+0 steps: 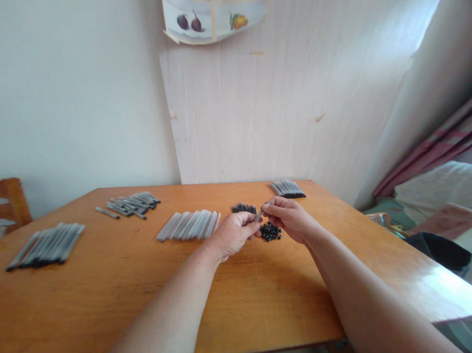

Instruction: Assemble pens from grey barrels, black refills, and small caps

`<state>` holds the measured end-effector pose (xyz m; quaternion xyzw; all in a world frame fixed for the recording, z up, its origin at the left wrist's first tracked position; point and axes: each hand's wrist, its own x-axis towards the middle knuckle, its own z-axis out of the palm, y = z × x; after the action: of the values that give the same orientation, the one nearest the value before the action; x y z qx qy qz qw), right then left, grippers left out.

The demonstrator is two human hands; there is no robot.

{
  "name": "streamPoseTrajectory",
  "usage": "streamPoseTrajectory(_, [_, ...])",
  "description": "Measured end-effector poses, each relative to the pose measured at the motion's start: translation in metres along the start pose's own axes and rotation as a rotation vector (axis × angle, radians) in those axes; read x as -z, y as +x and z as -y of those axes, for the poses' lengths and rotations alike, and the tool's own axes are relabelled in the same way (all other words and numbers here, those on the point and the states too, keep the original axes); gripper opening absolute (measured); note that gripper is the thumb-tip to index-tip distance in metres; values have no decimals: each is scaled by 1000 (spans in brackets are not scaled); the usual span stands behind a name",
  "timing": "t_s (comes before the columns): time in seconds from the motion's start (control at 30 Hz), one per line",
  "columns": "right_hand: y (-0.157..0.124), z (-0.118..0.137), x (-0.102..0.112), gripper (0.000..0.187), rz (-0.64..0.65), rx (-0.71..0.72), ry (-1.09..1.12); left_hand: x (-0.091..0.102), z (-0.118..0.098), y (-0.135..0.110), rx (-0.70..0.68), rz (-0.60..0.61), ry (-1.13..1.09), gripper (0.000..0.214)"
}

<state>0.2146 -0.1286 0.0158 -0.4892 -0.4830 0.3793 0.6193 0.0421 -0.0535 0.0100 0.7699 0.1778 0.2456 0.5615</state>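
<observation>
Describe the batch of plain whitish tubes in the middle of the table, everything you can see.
The whitish tubes are slender, straight and slightly translucent, plastic by the look of them, with no black ends visible. They lie flat, side by side in a close row, slanting with their far ends toward the right. Beneath them is the orange-brown wooden table. The left hand is at the row's right end; whether it touches them cannot be told. Fine detail is blurred.
</observation>
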Motion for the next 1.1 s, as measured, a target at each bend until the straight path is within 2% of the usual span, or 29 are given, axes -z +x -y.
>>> streamPoseTrajectory(0.33, [-2,4,-1,25,30,13,59,1,-3,-1,15,9,-29,32])
streamPoseTrajectory(0.7, [-1,2,-1,33,-28,-20,-10,-2,-4,-1,22,-5,-30,31])
streamPoseTrajectory(0.87, [-3,6,-1,28,-4,1,54,1,-4,-2,21,9,-60,35])
streamPoseTrajectory(1.1, [-2,5,-1,29,15,-2,19,-1,-6,-2,26,5,-42,34])
